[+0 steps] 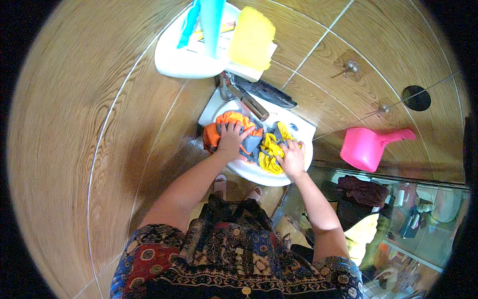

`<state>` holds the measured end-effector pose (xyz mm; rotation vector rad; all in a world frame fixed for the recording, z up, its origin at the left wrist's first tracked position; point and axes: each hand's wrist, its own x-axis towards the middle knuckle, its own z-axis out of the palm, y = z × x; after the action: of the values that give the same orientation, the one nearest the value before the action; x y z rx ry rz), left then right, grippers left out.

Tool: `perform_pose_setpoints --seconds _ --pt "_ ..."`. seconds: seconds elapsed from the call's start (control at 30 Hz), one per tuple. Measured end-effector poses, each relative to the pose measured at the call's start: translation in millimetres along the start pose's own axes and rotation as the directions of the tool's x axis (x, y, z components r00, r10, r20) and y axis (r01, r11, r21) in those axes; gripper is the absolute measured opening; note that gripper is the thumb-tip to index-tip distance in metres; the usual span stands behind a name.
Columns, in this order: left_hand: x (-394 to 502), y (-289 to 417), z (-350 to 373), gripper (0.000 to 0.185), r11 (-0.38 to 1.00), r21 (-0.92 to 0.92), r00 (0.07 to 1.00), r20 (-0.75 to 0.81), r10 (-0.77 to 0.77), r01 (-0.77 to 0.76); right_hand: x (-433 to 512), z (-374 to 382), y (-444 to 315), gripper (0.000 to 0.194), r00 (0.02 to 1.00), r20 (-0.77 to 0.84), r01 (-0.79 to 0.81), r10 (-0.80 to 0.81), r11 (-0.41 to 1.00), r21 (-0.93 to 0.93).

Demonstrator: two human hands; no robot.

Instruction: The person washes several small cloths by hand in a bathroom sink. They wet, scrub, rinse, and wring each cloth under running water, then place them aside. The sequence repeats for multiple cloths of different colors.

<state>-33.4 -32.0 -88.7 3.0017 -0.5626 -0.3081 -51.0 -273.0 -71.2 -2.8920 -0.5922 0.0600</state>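
A white washbasin (274,181) stands before me, with a metal faucet (251,104) reaching over it. On the left, my left hand (231,140) lies with fingers spread on a bunched orange and grey cloth (213,135), part of which hangs over the basin's edge. My right hand (292,157) is at the right side of the basin, its fingers curled over a crumpled yellow and grey cloth (270,153). Grey fabric lies between the two hands. The basin's bottom is hidden under the cloths.
A white corner shelf (175,61) above the basin holds a blue item (212,28) and a yellow bristly or spongy pad (251,39). A dark object (265,92) lies behind the faucet. On the right wall hangs a pink dipper (361,149), above a glass surface (429,235).
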Motion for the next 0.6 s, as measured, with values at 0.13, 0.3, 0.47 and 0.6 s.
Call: perform_pose_setpoints --seconds 0.13,0.3,0.47,0.6 --pt "38.7 25.0 70.9 0.067 0.998 -0.061 0.999 -0.043 -0.010 0.007 -21.6 10.5 7.6 0.043 0.984 -0.176 0.048 -0.036 0.997 0.066" --pt "90.8 38.3 91.6 0.040 0.767 -0.604 0.977 0.142 -0.162 0.215 -30.2 30.1 11.5 0.041 0.955 -0.288 -0.001 0.077 0.966 0.257" --pt "99.1 26.4 94.3 0.033 -0.234 -0.897 0.904 0.409 -0.120 0.375 -30.7 34.7 16.6 0.041 0.947 -0.307 0.000 0.099 0.952 0.306" --pt "70.1 0.2 26.1 0.046 -0.269 -0.915 0.947 0.320 -0.035 0.300 -36.1 34.9 20.6 0.041 0.941 -0.255 -0.107 0.221 0.912 0.395"
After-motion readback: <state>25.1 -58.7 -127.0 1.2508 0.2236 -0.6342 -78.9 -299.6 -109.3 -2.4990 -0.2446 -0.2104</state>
